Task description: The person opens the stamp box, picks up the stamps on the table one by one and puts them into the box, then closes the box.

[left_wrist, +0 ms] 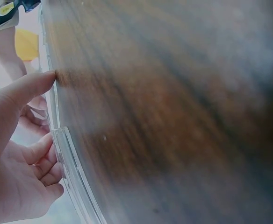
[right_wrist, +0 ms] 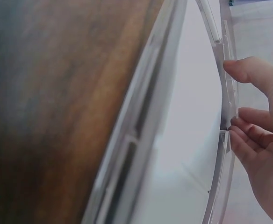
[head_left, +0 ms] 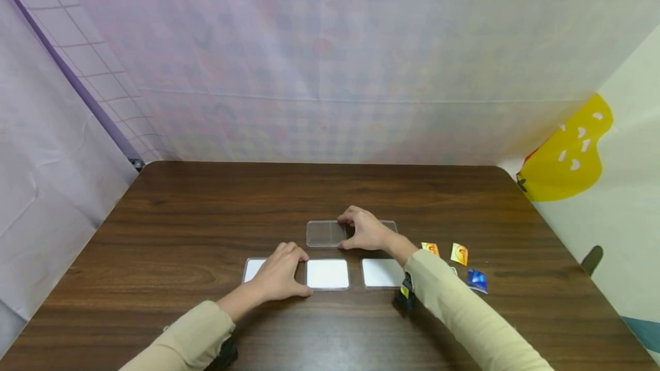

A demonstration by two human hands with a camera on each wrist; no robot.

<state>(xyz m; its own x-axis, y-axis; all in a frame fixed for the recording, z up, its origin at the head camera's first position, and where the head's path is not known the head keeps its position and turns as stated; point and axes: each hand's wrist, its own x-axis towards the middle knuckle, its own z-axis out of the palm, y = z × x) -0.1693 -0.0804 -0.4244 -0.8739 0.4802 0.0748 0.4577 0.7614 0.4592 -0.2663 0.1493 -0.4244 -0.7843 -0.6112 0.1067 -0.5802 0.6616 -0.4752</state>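
Note:
In the head view my left hand point(head_left: 281, 272) spans the left end of the middle clear case with a white insert point(head_left: 327, 274), thumb at its near corner and fingers at its far corner. My right hand point(head_left: 366, 230) grips the right end of a flat clear plastic piece point(head_left: 325, 233) behind that row, between thumb and fingers. In the right wrist view the thumb point(right_wrist: 239, 69) lies on the piece's near edge. A second white-filled case point(head_left: 254, 268) is partly hidden by my left hand, and a third point(head_left: 381, 272) lies below my right forearm.
Another clear piece point(head_left: 389, 226) shows behind the right hand. At the right lie small orange-yellow packets point(head_left: 459, 254) and a blue packet point(head_left: 477, 280), some partly covered by the right sleeve. The wooden table point(head_left: 154, 216) ends at a hanging cloth point(head_left: 319, 62).

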